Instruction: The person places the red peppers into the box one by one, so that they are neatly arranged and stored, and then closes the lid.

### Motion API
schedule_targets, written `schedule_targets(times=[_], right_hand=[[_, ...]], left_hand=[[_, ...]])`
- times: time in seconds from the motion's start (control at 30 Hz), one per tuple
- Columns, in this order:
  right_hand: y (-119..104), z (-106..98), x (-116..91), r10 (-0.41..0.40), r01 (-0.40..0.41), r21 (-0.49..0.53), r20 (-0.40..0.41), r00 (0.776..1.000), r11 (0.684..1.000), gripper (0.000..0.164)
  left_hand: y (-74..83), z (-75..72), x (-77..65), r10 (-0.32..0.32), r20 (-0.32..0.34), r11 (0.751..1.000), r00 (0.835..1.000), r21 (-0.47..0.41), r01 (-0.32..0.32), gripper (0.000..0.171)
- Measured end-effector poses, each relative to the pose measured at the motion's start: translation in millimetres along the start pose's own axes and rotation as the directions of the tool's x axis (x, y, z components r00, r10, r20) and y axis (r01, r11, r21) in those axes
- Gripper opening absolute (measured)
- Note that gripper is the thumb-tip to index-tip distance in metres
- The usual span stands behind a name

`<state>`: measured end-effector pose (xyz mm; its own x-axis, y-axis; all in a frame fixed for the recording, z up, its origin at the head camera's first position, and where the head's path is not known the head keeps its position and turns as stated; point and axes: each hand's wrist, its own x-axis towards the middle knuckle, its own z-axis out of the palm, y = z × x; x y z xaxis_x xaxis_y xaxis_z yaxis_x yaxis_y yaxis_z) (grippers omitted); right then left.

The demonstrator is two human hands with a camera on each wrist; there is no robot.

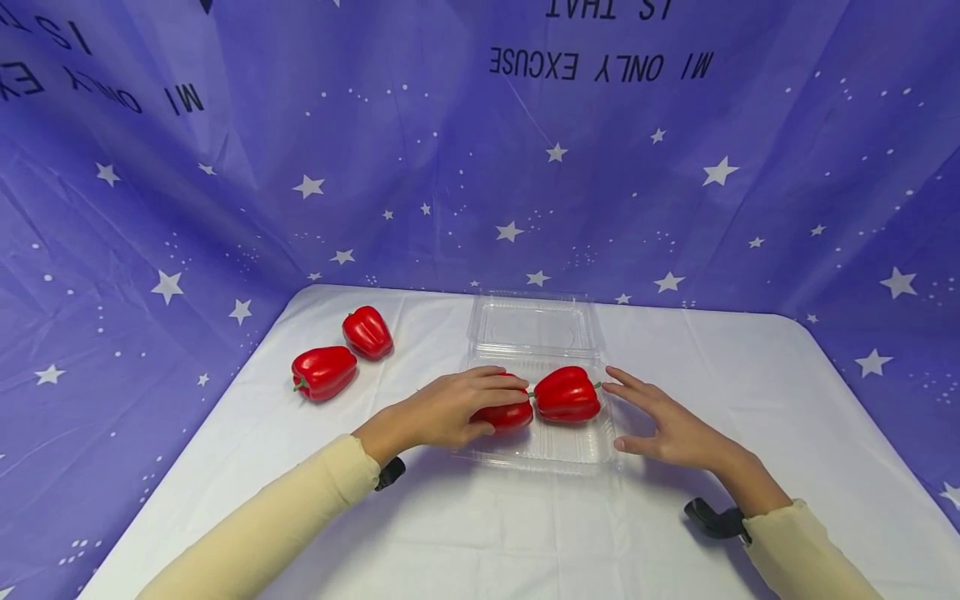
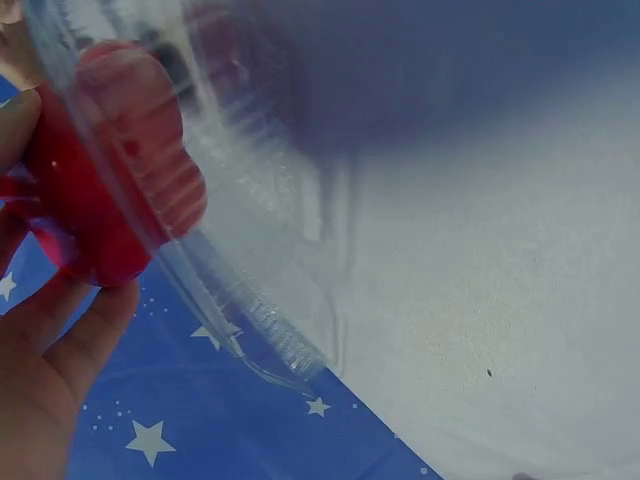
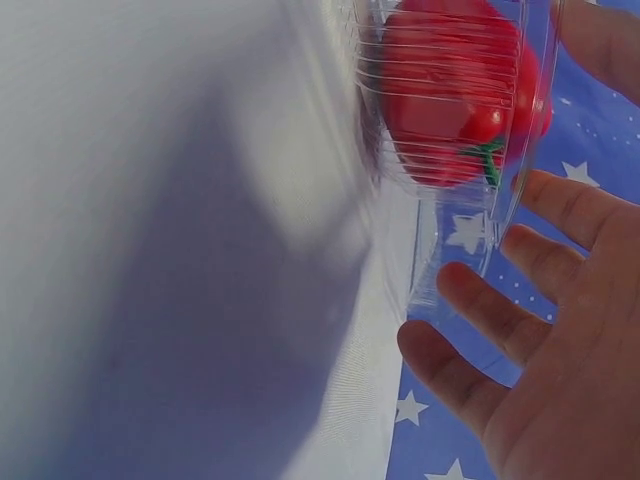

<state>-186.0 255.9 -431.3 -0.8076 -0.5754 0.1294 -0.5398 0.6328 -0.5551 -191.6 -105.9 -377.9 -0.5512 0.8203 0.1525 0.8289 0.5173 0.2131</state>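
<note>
Left hand (image 1: 453, 408) grips a red pepper (image 1: 508, 417), fingers curled over it. Head view hides most of that grip under the back of the hand; left wrist view shows it, thumb one side, fingertips the other, pepper between. Pepper sits at the left end of the clear container (image 1: 538, 460). Can't tell if it touches the base.

Second pepper (image 1: 567, 395) lies in the container, just right of the left fingers, between the two hands. Right hand (image 1: 667, 425) holds nothing: fingers extended and spread, just outside the container's right edge, near that pepper's stem. Right wrist view has all that through the ribbed wall; fingertip contact with the rim, can't tell.

Only head view gets the open lid (image 1: 535, 325), beyond the fingers, and two more peppers on the counter (image 1: 645, 542), well left of the left fingers: one nearer (image 1: 325, 372), one farther (image 1: 368, 332).

Left wrist view: held pepper cut off by the plastic's glare, blurry, left hand cropped at the frame edge. Dark patch behind the plastic, unidentifiable. Right thumb cropped in its own wrist view.
</note>
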Motion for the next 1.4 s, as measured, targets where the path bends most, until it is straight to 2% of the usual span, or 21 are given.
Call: schedule_targets(times=[0.4, 0.77, 0.9, 1.17, 1.4], right_hand=[[1, -1, -1, 0.001, -0.001, -0.012, 0.005, 1.0, 1.0, 0.075], [2, -1, -1, -0.001, 0.001, -0.006, 0.006, 1.0, 1.0, 0.075], [2, 0, 0, -0.001, 0.001, -0.003, 0.006, 1.0, 1.0, 0.075], [2, 1, 1, 0.003, -0.003, 0.001, 0.017, 1.0, 1.0, 0.075], [1, -1, 0, 0.014, -0.014, -0.001, 0.017, 1.0, 1.0, 0.076]], left_hand=[[-10.0, 6.6, 13.3, 0.019, 0.049, 0.999, 0.999, 0.048, -0.021, 0.057], [-19.8, 12.9, 17.9, 0.052, 0.054, 0.996, 0.997, 0.067, -0.056, 0.054], [-24.4, 15.8, 17.8, 0.072, 0.037, 0.995, 0.997, 0.068, -0.075, 0.054], [-30.9, 18.5, 18.0, 0.072, 0.017, 0.988, 0.997, 0.139, -0.073, 0.058], [-34.1, 17.9, 21.4, 0.086, 0.024, 0.991, 0.996, 0.097, -0.088, 0.056]])
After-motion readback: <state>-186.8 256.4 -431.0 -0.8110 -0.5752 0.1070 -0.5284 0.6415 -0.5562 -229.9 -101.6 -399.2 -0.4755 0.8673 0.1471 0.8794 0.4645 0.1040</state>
